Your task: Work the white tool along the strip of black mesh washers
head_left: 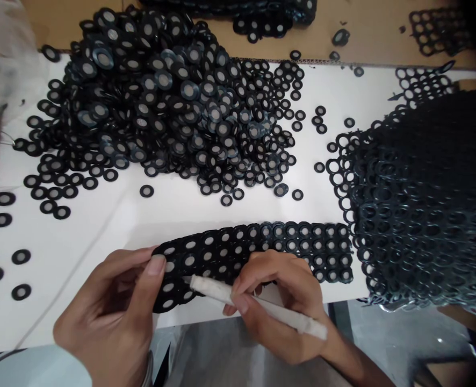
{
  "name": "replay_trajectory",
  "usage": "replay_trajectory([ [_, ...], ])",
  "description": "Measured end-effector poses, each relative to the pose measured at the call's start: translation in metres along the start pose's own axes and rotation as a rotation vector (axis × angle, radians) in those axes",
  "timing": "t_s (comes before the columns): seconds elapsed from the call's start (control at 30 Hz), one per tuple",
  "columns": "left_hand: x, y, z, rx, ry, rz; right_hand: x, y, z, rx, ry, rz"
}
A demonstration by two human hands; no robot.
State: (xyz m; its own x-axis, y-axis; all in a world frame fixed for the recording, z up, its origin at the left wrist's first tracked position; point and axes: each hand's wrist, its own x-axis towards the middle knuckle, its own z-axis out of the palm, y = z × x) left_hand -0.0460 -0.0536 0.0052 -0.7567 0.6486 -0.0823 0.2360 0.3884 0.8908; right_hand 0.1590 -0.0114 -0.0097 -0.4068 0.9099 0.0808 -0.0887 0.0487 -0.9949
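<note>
A black die-cut sheet (262, 247) of ring-shaped washers with grey mesh centres lies along the near edge of the white table (181, 207). My left hand (113, 312) pinches the sheet's left end between thumb and fingers. My right hand (278, 306) is closed round a white stick-like tool (258, 306), whose tip rests on the sheet near its left end. A large heap of loose black washers (161, 102) fills the table's far left and middle.
A thick stack of emptied black ring lattice (423, 204) sits at the right. Scattered single washers (4, 258) lie at the left edge. More washers and lattice scraps (435, 32) lie on the brown cardboard (375, 37) beyond. Clear plastic (4, 48) is at top left.
</note>
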Motion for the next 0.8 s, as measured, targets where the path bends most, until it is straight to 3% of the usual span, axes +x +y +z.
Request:
replay_trajectory([
  [0.43, -0.0013, 0.0019, 0.0009, 0.001, -0.017, 0.018, 0.0033, -0.0022, -0.0011, -0.164, -0.073, -0.011],
  [0.8, 0.0003, 0.0008, -0.0005, -0.006, -0.001, 0.022, 0.0019, -0.0038, -0.0006, -0.02, -0.009, -0.041],
])
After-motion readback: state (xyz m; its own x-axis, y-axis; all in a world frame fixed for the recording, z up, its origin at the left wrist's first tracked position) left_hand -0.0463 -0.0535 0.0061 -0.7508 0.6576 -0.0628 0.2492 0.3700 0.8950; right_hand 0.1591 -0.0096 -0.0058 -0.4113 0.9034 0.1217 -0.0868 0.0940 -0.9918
